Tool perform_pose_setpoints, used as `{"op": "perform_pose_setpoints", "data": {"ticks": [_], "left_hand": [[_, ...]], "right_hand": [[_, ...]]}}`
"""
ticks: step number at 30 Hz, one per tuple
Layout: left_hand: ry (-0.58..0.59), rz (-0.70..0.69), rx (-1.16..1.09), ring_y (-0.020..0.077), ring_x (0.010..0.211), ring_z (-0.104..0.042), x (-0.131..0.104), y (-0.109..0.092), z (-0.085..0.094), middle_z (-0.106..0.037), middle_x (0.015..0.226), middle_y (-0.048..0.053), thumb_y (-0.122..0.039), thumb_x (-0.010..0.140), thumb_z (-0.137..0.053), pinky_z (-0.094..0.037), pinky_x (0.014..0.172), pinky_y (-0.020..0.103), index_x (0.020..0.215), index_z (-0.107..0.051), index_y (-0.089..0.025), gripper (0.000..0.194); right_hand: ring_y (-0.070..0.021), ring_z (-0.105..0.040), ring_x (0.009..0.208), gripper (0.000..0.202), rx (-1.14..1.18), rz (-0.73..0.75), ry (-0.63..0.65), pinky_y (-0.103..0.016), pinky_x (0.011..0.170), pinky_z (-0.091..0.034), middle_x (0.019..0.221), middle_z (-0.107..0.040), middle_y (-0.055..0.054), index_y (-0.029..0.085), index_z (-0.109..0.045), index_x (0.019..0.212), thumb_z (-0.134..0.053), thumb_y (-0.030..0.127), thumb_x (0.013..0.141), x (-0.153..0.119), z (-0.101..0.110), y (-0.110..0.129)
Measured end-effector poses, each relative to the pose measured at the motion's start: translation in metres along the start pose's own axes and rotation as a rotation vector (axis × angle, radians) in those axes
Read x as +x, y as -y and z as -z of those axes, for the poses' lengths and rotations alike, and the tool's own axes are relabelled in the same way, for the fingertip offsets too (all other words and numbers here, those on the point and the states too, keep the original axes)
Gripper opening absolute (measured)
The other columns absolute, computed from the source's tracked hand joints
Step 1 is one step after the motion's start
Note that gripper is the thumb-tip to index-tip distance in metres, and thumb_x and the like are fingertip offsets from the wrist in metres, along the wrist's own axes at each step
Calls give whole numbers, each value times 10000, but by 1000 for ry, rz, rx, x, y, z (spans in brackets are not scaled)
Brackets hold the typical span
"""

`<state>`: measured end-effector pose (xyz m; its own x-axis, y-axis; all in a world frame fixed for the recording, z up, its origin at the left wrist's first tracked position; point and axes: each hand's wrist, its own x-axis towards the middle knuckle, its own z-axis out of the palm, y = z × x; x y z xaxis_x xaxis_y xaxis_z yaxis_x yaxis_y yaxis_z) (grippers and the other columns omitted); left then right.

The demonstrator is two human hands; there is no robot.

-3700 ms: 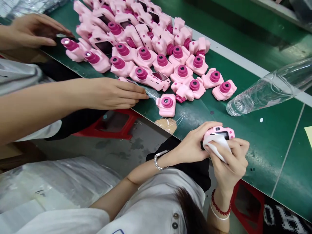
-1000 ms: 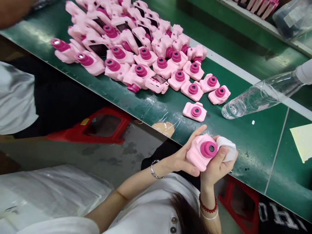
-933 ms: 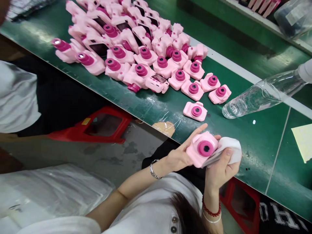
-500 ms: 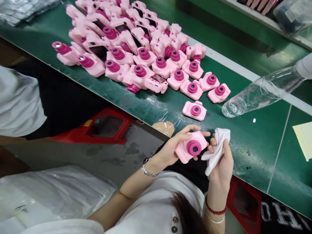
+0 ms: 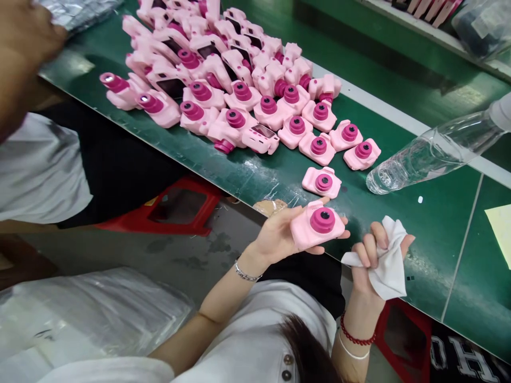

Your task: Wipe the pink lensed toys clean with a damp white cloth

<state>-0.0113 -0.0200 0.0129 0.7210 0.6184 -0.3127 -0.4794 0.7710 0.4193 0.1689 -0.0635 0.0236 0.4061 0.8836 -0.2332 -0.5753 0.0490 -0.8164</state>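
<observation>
A pink toy camera (image 5: 309,230) with a magenta lens rests in my left hand (image 5: 275,234), lens side up, over the table's near edge. My fingers lie under and around its body. To the right, my right hand (image 5: 369,260) is closed around a crumpled white cloth (image 5: 391,266), clear of the camera. Just beyond my left hand, a single pink camera (image 5: 321,182) lies on the green table (image 5: 431,244). Farther back is a large heap of the same pink cameras (image 5: 231,69), some lens up, others showing dark screens.
A clear plastic bottle (image 5: 431,149) stands right of the cameras. A yellow paper (image 5: 501,229) lies at the right edge. Another person's hand (image 5: 24,53) reaches in at upper left, near silvery bags (image 5: 83,16). A red stool (image 5: 179,207) and plastic sheeting (image 5: 91,314) are below the table.
My right hand with the cloth has moved right, away from the camera. My left hand has tilted the camera and turned palm up beneath it. Another person's hand has come in at upper left.
</observation>
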Motion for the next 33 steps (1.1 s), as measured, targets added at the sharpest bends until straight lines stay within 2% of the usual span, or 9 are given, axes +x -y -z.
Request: {"op": "perform_pose_setpoints", "data": {"ticks": [2,3,7,11,18,22,26,30,33], "left_hand": [[17,-49,62,368,1236,-710,4,6,1,-644,1460,232,-669,856,-665,-574,580,215,1636,-321,-177,985],[14,-89,99,352,1190,-730,6,9,1,-654,1450,225,-726,840,-664,-564,558,210,1622,-355,-187,998],[-10,-230,214,291,961,-775,14,17,-4,-733,1319,214,-906,746,-621,-523,501,210,1546,-487,-174,1093],[36,-204,215,336,977,-767,16,15,-12,-758,1245,208,-852,774,-609,-525,507,255,1588,-429,-136,1099],[35,-276,273,331,899,-766,11,17,-12,-756,1231,218,-785,764,-623,-495,492,271,1552,-471,-113,1047],[43,-311,259,370,951,-762,13,22,-11,-767,1183,234,-806,750,-624,-562,587,341,1459,-562,-61,1030],[-22,-322,224,361,1063,-742,12,28,-16,-780,1136,196,-784,731,-672,-600,869,406,1363,-650,-66,956],[-111,-419,191,289,902,-750,13,29,-22,-793,1009,120,-696,741,-688,-584,766,344,1114,-759,-129,683],[-104,-461,101,278,818,-741,18,25,-20,-795,944,102,-628,750,-627,-566,692,339,1031,-764,-152,569]], "right_hand": [[-41,-65,411,587,-129,38,-28,-221,320,-195,603,-270,131,249,-396,701,-742,712,805,-1,-2,-1],[-43,-104,405,597,-185,72,-66,-218,326,-160,575,-270,131,247,-398,693,-736,727,802,-3,-3,-3],[-66,-396,451,507,-383,102,-177,-220,429,-334,565,-473,85,208,-543,755,-743,668,829,-14,0,-11],[-151,-643,657,480,-488,59,-173,-279,576,-508,770,-708,-15,170,-672,918,-831,598,769,-20,6,-15],[-52,-329,399,440,-361,208,-179,-197,401,-253,518,-400,115,222,-495,754,-727,566,899,-20,-14,-6],[-99,-485,525,395,-442,211,-93,-242,510,-408,634,-507,54,207,-575,828,-604,572,977,-26,-7,-7],[-154,-604,722,295,-796,564,-41,-287,642,-480,807,-611,-16,195,-693,895,-617,464,990,-18,-1,-9],[-109,-556,723,150,-1033,903,138,-243,625,-423,837,-577,-1,203,-701,874,-612,226,993,-16,-9,-12],[-87,-519,684,127,-1106,969,197,-228,581,-392,858,-584,3,193,-676,873,-619,105,946,-36,-8,-17]]}}
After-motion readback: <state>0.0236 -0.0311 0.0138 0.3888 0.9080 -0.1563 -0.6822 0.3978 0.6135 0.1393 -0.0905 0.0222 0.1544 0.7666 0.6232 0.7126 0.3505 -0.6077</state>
